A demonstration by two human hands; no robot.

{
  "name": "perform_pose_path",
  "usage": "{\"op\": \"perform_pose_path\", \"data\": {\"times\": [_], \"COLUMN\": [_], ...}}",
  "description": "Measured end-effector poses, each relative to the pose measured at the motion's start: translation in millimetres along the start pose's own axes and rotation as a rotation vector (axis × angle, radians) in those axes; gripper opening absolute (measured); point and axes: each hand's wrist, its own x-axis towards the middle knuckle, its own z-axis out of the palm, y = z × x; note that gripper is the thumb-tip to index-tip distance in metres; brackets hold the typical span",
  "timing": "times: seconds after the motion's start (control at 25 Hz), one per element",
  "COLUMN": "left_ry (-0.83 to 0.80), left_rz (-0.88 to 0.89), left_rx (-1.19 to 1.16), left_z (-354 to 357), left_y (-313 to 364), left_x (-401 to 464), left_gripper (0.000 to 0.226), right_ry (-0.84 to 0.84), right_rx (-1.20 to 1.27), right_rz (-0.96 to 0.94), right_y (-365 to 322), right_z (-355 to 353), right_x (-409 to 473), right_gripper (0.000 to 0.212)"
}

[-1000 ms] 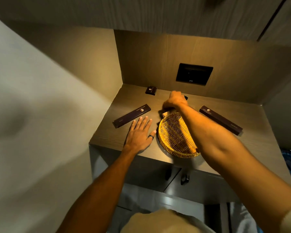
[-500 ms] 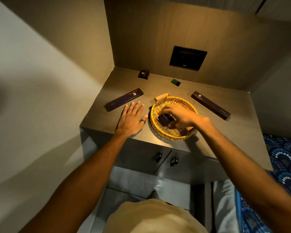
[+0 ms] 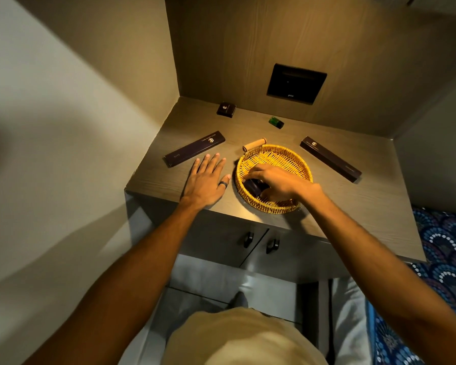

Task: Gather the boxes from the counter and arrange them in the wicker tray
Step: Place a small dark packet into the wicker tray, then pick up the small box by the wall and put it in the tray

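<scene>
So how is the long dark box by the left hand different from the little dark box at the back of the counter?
The long box is a slim strip, while the small box is short and squat. The long box lies just beyond the left hand, near the counter's front; the small box sits in the far corner by the wall. Both are dark with a pale emblem on top, and both lie outside the wicker tray.

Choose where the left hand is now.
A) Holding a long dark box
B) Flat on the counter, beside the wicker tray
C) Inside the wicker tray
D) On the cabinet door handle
B: the left hand lies open on the counter, left of the wicker tray.
</scene>
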Motion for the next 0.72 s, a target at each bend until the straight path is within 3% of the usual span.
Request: {"op": "perform_pose_path", "data": {"times": [0.16,0.24,0.36,0.52,0.72], "left_ry": [-0.005,-0.008,-0.005,-0.011,0.022], "left_rz": [-0.004,-0.011,-0.031,-0.043,-0.025], "left_rx": [0.002,0.003,0.018,0.039,0.061], "left_z": [5,4,4,5,13], "left_y": [0,2,2,-1,-6], "left_x": [-2,-2,-1,4,11], "left_gripper": [0.067,0.067,0.067,0.068,0.07], "right_ry": [0.047,0.193,0.367,0.296,0.148], "right_rx": [0.167,0.319,0.354,0.384,0.29], "right_rz": [0.003,0.03,0.216,0.429,0.425], "right_y": [9,15,9,1,1], "right_z": [-12,-28,-54,-76,-86], "right_x": [-13,-7,41,124,183], "right_gripper": [0.094,0.087,0.082,0.075,0.068]}}
